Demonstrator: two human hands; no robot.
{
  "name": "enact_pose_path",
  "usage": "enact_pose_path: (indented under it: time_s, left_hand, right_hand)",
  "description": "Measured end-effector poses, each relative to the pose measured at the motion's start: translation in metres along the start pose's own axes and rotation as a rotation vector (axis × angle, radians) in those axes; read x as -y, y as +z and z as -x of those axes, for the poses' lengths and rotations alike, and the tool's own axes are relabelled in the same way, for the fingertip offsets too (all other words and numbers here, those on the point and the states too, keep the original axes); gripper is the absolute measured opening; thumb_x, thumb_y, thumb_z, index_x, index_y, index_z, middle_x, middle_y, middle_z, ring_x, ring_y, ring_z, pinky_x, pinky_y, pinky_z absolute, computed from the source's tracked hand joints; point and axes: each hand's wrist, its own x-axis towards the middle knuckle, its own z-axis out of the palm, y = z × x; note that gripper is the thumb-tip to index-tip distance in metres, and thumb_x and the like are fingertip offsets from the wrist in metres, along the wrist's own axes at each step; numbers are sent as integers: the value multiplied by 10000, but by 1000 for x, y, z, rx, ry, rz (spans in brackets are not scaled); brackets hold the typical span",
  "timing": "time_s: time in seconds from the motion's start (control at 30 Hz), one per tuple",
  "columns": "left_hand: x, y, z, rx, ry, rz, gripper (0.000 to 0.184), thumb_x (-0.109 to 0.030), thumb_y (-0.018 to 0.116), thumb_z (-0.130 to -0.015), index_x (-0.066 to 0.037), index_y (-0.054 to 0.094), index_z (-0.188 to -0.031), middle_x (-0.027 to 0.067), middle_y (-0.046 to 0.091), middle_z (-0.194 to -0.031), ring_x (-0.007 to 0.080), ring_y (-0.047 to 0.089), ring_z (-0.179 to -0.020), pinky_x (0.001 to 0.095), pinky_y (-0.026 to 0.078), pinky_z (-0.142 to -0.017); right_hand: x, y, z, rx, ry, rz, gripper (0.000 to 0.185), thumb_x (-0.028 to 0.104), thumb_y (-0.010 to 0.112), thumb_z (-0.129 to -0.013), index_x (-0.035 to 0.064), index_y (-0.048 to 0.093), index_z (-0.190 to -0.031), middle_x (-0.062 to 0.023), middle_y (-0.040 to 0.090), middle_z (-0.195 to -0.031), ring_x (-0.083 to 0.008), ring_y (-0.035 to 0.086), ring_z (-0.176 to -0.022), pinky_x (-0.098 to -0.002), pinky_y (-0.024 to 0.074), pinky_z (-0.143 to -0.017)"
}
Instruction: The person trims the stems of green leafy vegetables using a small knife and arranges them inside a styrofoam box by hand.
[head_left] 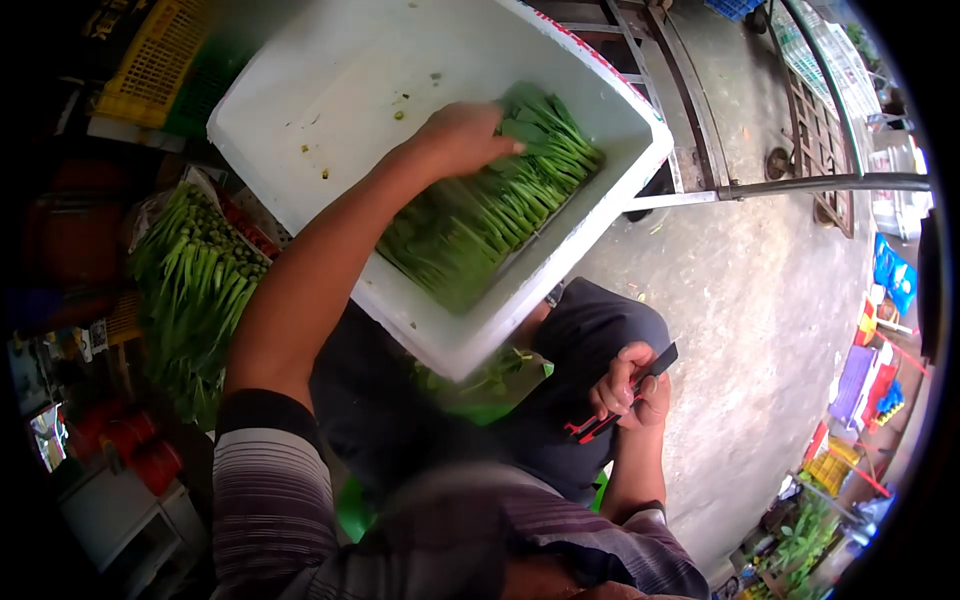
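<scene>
Evidently two hands at work, well apart. Left hand (462, 138), upper middle of frame, lies on leafy green stems (525, 205) laid in rows inside a white foam box (300, 115); motion blur, so unclear whether its fingers grip any. Right hand (632, 388), right of lower centre, is closed around a red-and-black tool (656, 363), outside the box. Green scraps dot the box's bare floor. Second heap of greens (195, 265) at left of frame; yellow crate (160, 60) upper left.
</scene>
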Motion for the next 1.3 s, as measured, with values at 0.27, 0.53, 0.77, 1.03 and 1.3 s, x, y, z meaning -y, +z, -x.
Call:
enact_pose_path:
  time_s: [0.27, 0.53, 0.77, 1.03, 1.3]
  left_hand:
    - [42, 71, -100, -115, -83, 177, 742, -615, 618, -890, -48, 528, -1360, 207, 638, -1291, 391, 624, -1161, 465, 483, -994]
    - [43, 84, -112, -117, -238, 207, 839, -654, 615, -875, 15, 499, -1368, 249, 625, -1294, 412, 612, -1175, 453, 478, -1003]
    - [47, 95, -113, -299, -65, 213, 528, -496, 668, -888, -23, 630, -1119, 213, 680, -985, 400, 649, -956, 470, 507, -831]
    - [33, 85, -98, -479, 190, 108, 379, -339, 720, -898, 15, 591, -936, 203, 599, -666, 376, 606, -624, 443, 473, -602]
    - [14, 32, -77, -562, 259, 255, 327, -325, 720, -919, -10, 665, -985, 131, 668, -735, 220, 606, -622, 350, 498, -633]
  right_hand:
    - [-2, 1, -8, 9, 12, -53, 480, 256, 683, -970, -8, 508, -1330, -74, 520, -700, -143, 467, -485, -376, 523, -545]
    - [-3, 0, -21, 93, 1, -73, 477, 229, 659, -982, -5, 486, -1360, -86, 539, -704, -152, 493, -496, -388, 530, -545]
    - [-1, 0, -18, 74, 18, -48, 490, 226, 656, -982, 0, 476, -1378, -93, 546, -710, -148, 498, -498, -391, 535, -574]
    - [-3, -2, -19, 84, 12, -69, 459, 237, 658, -983, -4, 495, -1339, -95, 542, -720, -142, 483, -494, -387, 523, -558]
    - [-1, 2, -13, 27, 22, -42, 471, 254, 668, -978, -4, 510, -1340, -88, 544, -721, -137, 484, -514, -378, 520, -552]
